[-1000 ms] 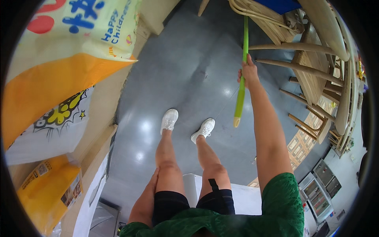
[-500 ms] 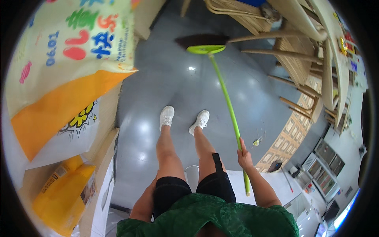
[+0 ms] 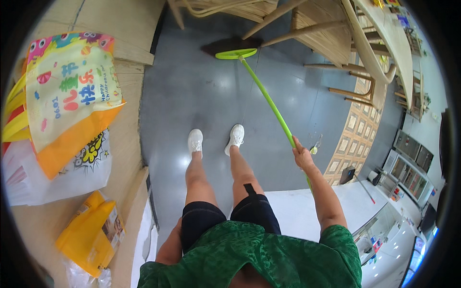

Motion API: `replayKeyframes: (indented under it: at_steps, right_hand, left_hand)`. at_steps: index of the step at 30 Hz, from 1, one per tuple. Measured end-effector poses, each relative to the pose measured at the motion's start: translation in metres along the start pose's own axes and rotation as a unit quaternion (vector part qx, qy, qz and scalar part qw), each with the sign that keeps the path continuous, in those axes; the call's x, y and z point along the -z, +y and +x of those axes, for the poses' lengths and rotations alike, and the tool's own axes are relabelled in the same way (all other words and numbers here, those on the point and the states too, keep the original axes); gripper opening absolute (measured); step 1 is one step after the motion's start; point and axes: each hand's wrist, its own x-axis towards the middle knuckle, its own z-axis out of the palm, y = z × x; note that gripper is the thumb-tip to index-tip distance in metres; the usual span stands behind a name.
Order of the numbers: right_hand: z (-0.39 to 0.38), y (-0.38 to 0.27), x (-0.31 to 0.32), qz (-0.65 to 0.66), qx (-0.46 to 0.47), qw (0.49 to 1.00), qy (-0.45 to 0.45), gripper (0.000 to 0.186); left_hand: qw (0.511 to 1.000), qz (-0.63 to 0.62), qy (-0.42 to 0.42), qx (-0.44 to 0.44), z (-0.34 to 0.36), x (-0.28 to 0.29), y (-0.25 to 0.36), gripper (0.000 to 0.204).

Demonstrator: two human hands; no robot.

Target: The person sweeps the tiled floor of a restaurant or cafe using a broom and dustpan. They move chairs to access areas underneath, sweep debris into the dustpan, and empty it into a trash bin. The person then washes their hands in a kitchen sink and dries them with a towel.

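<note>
- Left hand (image 3: 177, 231): beside the dark fabric shorts (image 3: 204, 220), mostly hidden; I cannot tell whether its fingers are closed.
- Right hand (image 3: 302, 155), well apart from it: wrapped around the smooth, slender green broom handle (image 3: 267, 98).
- From there the handle slants forward and leftward to a curved bright-green broom head (image 3: 235, 54) with dark bristles (image 3: 210, 48).
- Beneath: glossy grey floor (image 3: 180, 96).
- Farther right: pale wooden chairs (image 3: 321, 45), legs rounded.
</note>
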Motion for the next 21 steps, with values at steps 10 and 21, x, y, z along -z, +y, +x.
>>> replayKeyframes:
  at_steps: [10, 21]
  right_hand:
    - [-0.189, 0.151, 0.008, -0.044, -0.167, 0.982, -0.078, 0.053]
    - [-0.236, 0.139, 0.047, -0.019, -0.19, 0.975, 0.114, 0.036]
  left_hand:
    - [0.996, 0.083, 0.013, -0.04, -0.029, 0.0, 0.04, 0.047]
    - [0.969, 0.233, 0.016, -0.084, -0.051, -0.013, 0.092, 0.044]
